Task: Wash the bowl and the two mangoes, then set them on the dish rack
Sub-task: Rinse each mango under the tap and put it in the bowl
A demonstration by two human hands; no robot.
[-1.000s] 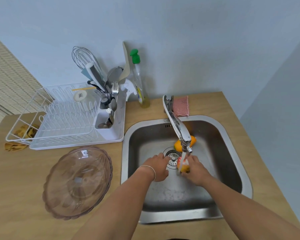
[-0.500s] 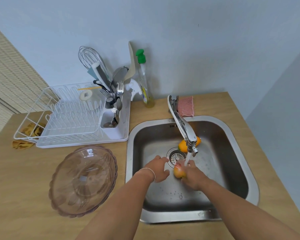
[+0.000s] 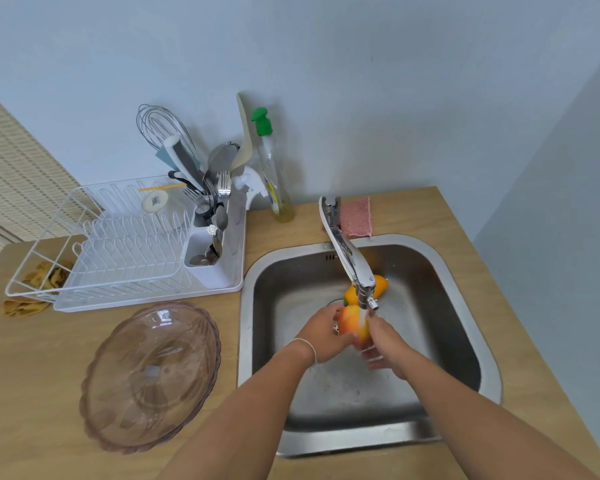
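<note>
Over the steel sink [image 3: 465, 289], my left hand [image 3: 321, 332] and my right hand [image 3: 383, 339] both grip one orange-red mango [image 3: 352, 322] under the water running from the tap [image 3: 347, 252]. A second, yellow-orange mango [image 3: 381, 284] lies on the sink floor behind the tap spout, partly hidden by it. The pinkish clear bowl [image 3: 151, 375] sits on the wooden counter to the left of the sink. The white dish rack [image 3: 118, 251] stands behind the bowl.
A cutlery holder with whisk, forks and spoons [image 3: 205, 209] fills the rack's right end. A green-capped soap bottle [image 3: 274, 174] and a pink sponge [image 3: 357, 216] stand by the wall. A yellow cloth [image 3: 32, 292] lies under the rack's left side.
My left hand has come onto the mango, so both hands now hold it, lifted closer under the spout. The view has shifted slightly.
</note>
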